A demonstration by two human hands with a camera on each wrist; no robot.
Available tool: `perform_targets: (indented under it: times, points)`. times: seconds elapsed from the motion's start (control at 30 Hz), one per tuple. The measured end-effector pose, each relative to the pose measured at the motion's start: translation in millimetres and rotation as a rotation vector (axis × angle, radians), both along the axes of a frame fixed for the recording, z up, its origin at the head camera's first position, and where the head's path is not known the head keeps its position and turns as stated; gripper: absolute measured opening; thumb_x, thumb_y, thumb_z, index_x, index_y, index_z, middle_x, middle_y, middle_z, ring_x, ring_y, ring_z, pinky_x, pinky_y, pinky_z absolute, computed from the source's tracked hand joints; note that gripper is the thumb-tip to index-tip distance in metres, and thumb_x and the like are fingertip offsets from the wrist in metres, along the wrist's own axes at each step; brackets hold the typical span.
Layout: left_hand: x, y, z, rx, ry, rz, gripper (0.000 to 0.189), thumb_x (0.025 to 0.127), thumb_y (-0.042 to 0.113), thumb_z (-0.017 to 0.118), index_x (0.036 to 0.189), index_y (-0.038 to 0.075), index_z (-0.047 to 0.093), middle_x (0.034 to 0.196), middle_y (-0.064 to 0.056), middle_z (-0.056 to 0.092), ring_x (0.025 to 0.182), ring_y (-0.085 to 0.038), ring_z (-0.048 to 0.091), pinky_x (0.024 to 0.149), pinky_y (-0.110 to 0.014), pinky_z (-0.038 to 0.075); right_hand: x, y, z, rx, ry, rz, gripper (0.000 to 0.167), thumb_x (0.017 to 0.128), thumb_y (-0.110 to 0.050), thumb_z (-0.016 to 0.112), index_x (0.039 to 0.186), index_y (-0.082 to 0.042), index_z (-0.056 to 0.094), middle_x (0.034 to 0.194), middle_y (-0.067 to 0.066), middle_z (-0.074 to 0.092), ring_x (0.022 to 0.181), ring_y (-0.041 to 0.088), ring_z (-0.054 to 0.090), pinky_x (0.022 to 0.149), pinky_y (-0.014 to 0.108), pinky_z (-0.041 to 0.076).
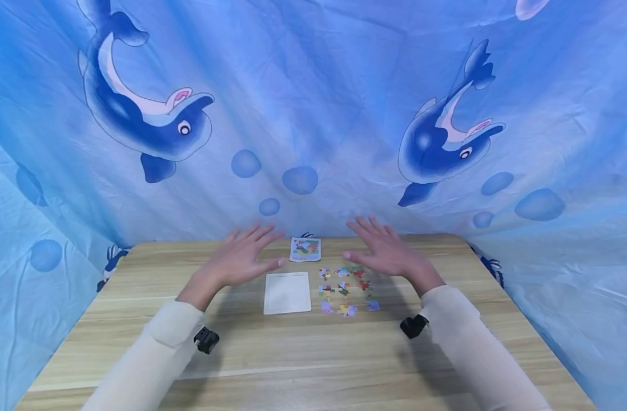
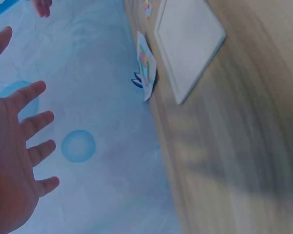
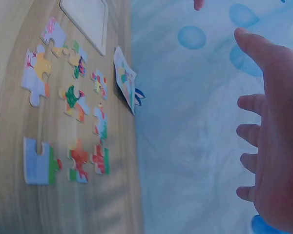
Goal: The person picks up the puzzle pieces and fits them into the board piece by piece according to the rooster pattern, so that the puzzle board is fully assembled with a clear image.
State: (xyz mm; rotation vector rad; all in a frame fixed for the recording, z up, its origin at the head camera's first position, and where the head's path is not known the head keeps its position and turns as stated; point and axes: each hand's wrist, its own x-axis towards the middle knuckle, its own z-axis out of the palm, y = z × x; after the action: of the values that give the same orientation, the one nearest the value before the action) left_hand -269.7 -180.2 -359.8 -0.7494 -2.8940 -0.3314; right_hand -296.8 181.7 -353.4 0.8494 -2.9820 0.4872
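Observation:
In the head view my left hand (image 1: pixel 244 257) hovers over the table with its fingers spread, up and left of a white square puzzle tray (image 1: pixel 288 293). My right hand (image 1: pixel 382 248) is raised the same way, just beyond several loose jigsaw pieces (image 1: pixel 344 289) laid out in rows. Neither hand holds anything. A small picture card (image 1: pixel 305 249) lies between the hands, behind the tray. The right wrist view shows the pieces apart from each other, among them a blue and green one (image 3: pixel 38 162). The spread fingers of the left hand (image 2: pixel 12 141) show in the left wrist view.
The wooden table (image 1: pixel 293 365) ends just behind the card, where a blue dolphin-print cloth (image 1: pixel 318 114) hangs. Small black cameras (image 1: pixel 207 340) are strapped at both wrists over pale sleeves (image 1: pixel 159 348).

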Motion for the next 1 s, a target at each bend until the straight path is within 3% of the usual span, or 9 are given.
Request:
perform_targets:
  times: [0.27, 0.47, 0.6, 0.83, 1.0]
  points:
    - [1.4, -9.0, -23.4, 0.137, -0.04, -0.026, 0.069, 0.098, 0.059, 0.056, 0.156, 0.022, 0.046, 0.165, -0.011, 0.041, 0.153, -0.041, 0.034, 0.121, -0.072, 0.028, -12.3, -6.2, -22.8, -0.126, -0.063, 0.035, 0.081, 0.098, -0.066, 0.053, 0.164, -0.026, 0.028, 0.172, 0.007, 0.025, 0.161, 0.039, 0.016, 0.125, 0.073, 0.017]
    - [1.7, -18.5, -47.2, 0.259, -0.151, -0.023, 0.061, 0.097, 0.05, 0.063, 0.147, 0.015, 0.057, 0.156, -0.016, 0.052, 0.146, -0.043, 0.045, 0.119, -0.067, 0.037, -20.2, -10.4, -46.7, -0.217, -0.142, 0.054, 0.076, 0.099, -0.059, 0.058, 0.159, -0.015, 0.04, 0.163, 0.009, 0.043, 0.154, 0.035, 0.035, 0.126, 0.06, 0.031]
    - [0.6, -22.3, -64.4, 0.315, -0.214, -0.036, 0.055, 0.096, 0.042, 0.068, 0.14, 0.009, 0.062, 0.15, -0.019, 0.055, 0.143, -0.046, 0.047, 0.118, -0.067, 0.038, -23.9, -13.6, -63.6, -0.273, -0.195, 0.036, 0.068, 0.099, -0.049, 0.063, 0.153, -0.011, 0.048, 0.157, 0.011, 0.051, 0.15, 0.036, 0.042, 0.122, 0.06, 0.036]
    - [2.1, -23.9, -86.3, 0.335, -0.261, -0.017, 0.053, 0.091, 0.035, 0.075, 0.136, 0.008, 0.065, 0.142, -0.016, 0.062, 0.137, -0.042, 0.053, 0.117, -0.064, 0.04, -35.0, -24.8, -90.8, -0.328, -0.226, 0.074, 0.051, 0.098, -0.025, 0.069, 0.144, -0.004, 0.058, 0.15, 0.013, 0.057, 0.144, 0.036, 0.048, 0.118, 0.057, 0.044]
    - [4.3, -24.2, -95.6, 0.328, -0.265, -0.007, 0.052, 0.088, 0.03, 0.078, 0.134, 0.009, 0.066, 0.141, -0.017, 0.061, 0.136, -0.042, 0.053, 0.117, -0.063, 0.04, -41.2, -32.0, -102.0, -0.378, -0.273, 0.082, 0.043, 0.097, -0.019, 0.071, 0.136, -0.003, 0.064, 0.143, 0.014, 0.062, 0.133, 0.034, 0.059, 0.11, 0.052, 0.052]
